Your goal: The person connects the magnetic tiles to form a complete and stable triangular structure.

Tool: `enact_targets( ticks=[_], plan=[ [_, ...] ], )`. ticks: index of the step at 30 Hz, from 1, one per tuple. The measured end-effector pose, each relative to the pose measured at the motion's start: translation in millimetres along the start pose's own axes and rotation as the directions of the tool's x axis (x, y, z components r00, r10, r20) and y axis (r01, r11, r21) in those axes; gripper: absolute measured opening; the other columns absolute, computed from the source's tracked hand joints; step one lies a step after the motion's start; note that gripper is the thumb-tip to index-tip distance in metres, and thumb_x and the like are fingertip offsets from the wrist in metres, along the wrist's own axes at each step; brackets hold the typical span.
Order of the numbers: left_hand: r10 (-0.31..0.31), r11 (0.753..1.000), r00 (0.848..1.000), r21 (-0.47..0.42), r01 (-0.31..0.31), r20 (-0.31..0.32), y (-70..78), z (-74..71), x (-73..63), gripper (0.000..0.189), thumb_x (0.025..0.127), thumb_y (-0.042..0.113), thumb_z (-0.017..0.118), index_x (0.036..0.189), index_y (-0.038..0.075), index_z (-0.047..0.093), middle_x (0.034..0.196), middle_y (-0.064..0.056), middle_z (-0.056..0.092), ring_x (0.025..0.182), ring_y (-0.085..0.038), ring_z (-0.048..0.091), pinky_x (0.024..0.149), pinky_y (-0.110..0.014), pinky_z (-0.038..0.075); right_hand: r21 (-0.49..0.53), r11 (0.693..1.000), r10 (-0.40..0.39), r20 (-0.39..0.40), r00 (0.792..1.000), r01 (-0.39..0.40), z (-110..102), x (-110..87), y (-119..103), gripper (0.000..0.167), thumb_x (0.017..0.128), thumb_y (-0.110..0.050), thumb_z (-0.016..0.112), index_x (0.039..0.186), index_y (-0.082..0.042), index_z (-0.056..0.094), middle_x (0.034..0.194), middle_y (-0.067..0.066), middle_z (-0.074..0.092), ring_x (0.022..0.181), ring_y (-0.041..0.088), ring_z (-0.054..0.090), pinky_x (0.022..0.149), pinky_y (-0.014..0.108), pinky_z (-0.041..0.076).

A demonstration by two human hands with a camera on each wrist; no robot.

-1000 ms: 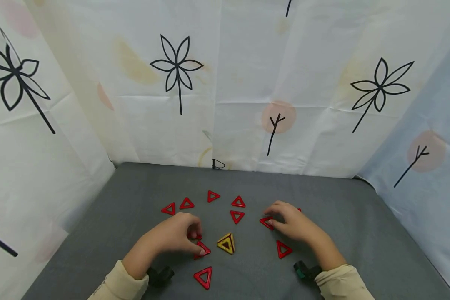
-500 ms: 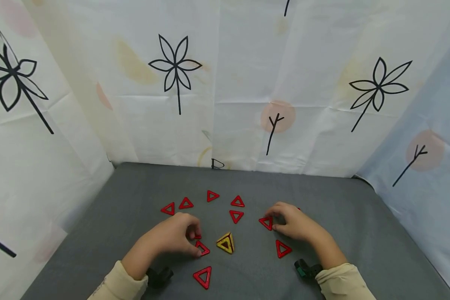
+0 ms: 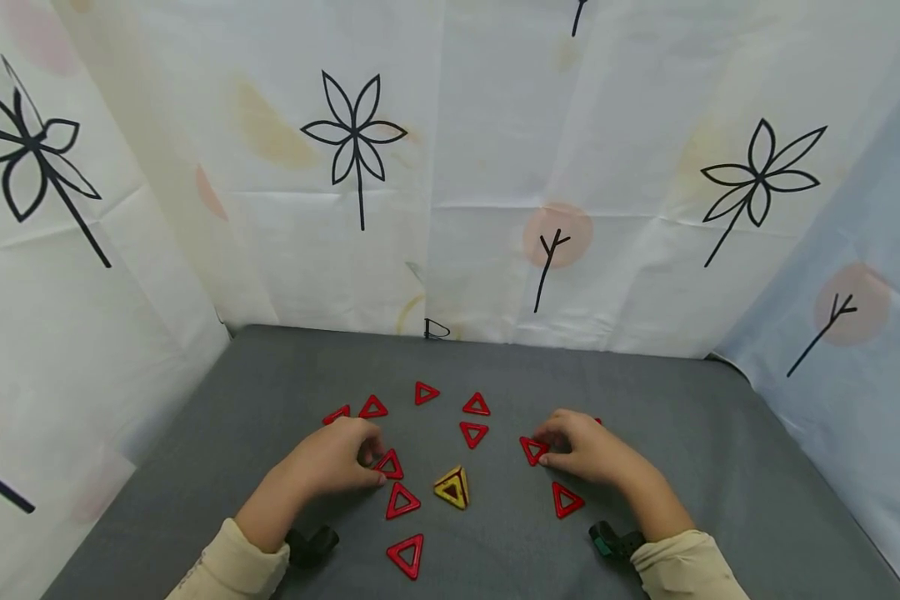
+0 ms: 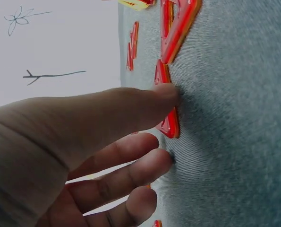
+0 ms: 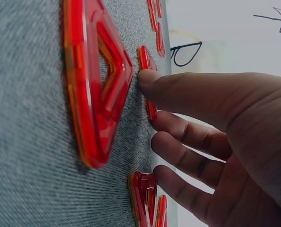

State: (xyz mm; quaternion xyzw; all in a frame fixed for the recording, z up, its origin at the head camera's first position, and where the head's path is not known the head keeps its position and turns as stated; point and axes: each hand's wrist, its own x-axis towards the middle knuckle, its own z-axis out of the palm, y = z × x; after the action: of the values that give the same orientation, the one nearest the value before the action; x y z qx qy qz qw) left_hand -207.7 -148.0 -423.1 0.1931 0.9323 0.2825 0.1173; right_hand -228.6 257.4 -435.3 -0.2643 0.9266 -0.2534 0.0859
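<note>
My left hand [image 3: 335,454] holds a red triangular tile [image 3: 391,465] with a hole in its middle, thumb at the near edge and fingers curved behind its left corner. In the left wrist view the thumb covers part of that tile [image 4: 169,127]. Another red tile [image 3: 392,511] lies just below it. On the right, my right hand [image 3: 585,442] pinches a second red triangular tile [image 3: 525,448] at its right side; the thumb rests on this tile [image 5: 144,56] in the right wrist view. Between the hands lies a yellow triangular piece [image 3: 460,499] with dark red along one edge.
Several more red tiles lie flat on the grey table [image 3: 495,550]: a row at the back [image 3: 423,400], a tile [image 3: 558,507] below the right hand, and one near the front [image 3: 412,569]. A patterned white curtain [image 3: 480,167] encloses the table's far side.
My left hand has drawn back and left from the lower tile to the one above it, uncovering the lower tile. The right hand stays nearly in place, its tile turned slightly.
</note>
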Motion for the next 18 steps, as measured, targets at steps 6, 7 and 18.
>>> enact_targets(
  ticks=[6,7,18],
  plan=[
    [-0.017,1.000,1.000,0.010,0.017,-0.021,0.0,5.0,1.6,0.020,0.084,0.017,0.091,0.088,0.014,0.071,0.080,0.003,0.061,0.075,-0.013,0.057,0.070,-0.035,0.050,0.012,1.000,0.002,-0.003,1.000,-0.002,2,0.0,-1,0.026,0.095,-0.022,0.082,0.116,-0.009,0.077,0.105,-0.002,0.067,0.091,0.008,0.062,0.079,0.027,0.055],
    [-0.018,1.000,1.000,0.014,0.019,-0.024,0.3,5.7,1.8,0.020,0.084,0.017,0.091,0.087,0.015,0.071,0.079,0.004,0.061,0.075,-0.013,0.057,0.069,-0.035,0.050,0.014,1.000,0.002,-0.005,1.000,-0.002,2,0.1,-1,0.025,0.095,-0.023,0.082,0.116,-0.010,0.077,0.106,-0.002,0.067,0.091,0.008,0.062,0.079,0.028,0.055],
    [-0.023,0.999,0.998,0.046,0.026,-0.061,-0.5,19.9,10.7,0.014,0.088,0.018,0.088,0.090,0.017,0.074,0.073,0.007,0.060,0.067,-0.010,0.056,0.066,-0.033,0.049,0.016,1.000,-0.009,-0.022,1.000,0.009,6,2.5,1,0.020,0.096,-0.022,0.081,0.111,-0.011,0.076,0.104,-0.003,0.066,0.089,0.004,0.060,0.078,0.028,0.055]
  ],
)
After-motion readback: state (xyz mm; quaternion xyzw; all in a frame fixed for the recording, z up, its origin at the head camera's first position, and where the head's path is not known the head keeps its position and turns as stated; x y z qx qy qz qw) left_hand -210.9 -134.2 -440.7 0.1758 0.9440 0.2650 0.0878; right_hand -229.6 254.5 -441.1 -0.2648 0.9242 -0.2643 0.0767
